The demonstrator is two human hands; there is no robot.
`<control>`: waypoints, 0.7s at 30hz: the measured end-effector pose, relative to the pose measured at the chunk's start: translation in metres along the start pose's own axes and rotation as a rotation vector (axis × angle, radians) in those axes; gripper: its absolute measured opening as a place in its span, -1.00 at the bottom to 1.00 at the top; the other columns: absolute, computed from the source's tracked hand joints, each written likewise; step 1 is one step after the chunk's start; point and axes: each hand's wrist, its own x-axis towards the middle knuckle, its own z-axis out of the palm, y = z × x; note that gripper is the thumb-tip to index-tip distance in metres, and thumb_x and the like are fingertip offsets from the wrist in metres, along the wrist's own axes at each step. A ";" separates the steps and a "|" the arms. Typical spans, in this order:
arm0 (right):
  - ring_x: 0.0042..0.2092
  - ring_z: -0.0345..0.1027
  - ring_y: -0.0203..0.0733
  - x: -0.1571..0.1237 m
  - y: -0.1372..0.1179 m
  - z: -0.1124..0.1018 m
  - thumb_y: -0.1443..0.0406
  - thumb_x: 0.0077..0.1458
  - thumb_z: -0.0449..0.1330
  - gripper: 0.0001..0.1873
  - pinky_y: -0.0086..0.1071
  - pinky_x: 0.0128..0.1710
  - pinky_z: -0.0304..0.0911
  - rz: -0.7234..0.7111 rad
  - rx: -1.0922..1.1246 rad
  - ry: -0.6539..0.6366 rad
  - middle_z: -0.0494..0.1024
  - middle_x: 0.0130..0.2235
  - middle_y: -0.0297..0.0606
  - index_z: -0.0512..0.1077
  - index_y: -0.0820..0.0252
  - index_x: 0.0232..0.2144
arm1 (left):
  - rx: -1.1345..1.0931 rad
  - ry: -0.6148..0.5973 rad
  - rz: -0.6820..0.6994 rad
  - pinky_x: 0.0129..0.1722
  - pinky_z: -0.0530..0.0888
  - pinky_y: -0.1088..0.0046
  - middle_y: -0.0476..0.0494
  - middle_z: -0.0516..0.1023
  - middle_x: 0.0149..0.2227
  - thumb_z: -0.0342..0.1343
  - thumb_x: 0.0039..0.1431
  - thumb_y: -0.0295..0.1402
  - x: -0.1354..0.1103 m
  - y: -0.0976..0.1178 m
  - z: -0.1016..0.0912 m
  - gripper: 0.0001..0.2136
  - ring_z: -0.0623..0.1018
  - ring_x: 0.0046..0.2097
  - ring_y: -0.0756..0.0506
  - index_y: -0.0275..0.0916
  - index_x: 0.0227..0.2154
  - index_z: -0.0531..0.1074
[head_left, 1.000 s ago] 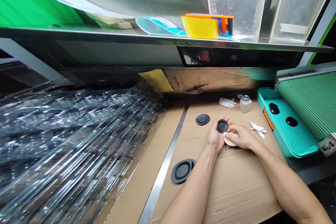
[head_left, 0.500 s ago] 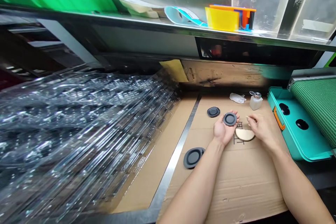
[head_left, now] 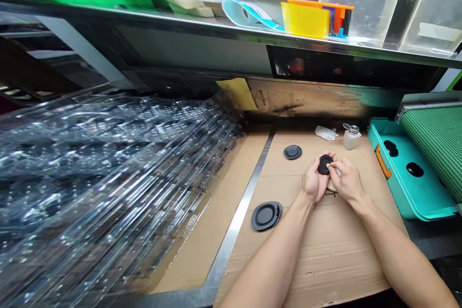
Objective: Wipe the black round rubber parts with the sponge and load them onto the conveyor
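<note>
My left hand [head_left: 313,182] holds a small round black disc [head_left: 324,164] up by its edge above the cardboard sheet [head_left: 325,245]. My right hand [head_left: 345,180] is pinched on a small white thing that it presses against the disc's face. Both hands touch each other over the middle of the cardboard. A second small black disc [head_left: 292,152] lies flat just beyond the hands. A larger stack of black discs [head_left: 266,216] lies to the left of my left forearm.
A pile of clear plastic trays [head_left: 108,178] fills the left side. A small pump bottle [head_left: 351,136] and a white wipe [head_left: 327,133] stand at the back. A teal tray [head_left: 411,187] with two black discs and a green belt [head_left: 438,139] are on the right.
My right hand left the tan round pad on the cardboard and came up to the black disc in my left hand with something white pinched. The camera view shifted slightly.
</note>
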 end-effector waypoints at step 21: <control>-0.15 0.35 -0.10 0.011 0.013 -0.005 0.27 0.34 -0.01 -0.71 -0.31 -0.11 0.26 -0.036 -0.209 0.068 0.46 -0.22 -0.14 0.52 0.14 -0.22 | 0.106 0.010 -0.068 0.15 0.45 0.21 -0.23 0.65 -0.23 0.01 0.37 -0.33 -0.001 -0.009 -0.003 -0.75 0.57 0.05 -0.19 -0.33 -0.29 0.55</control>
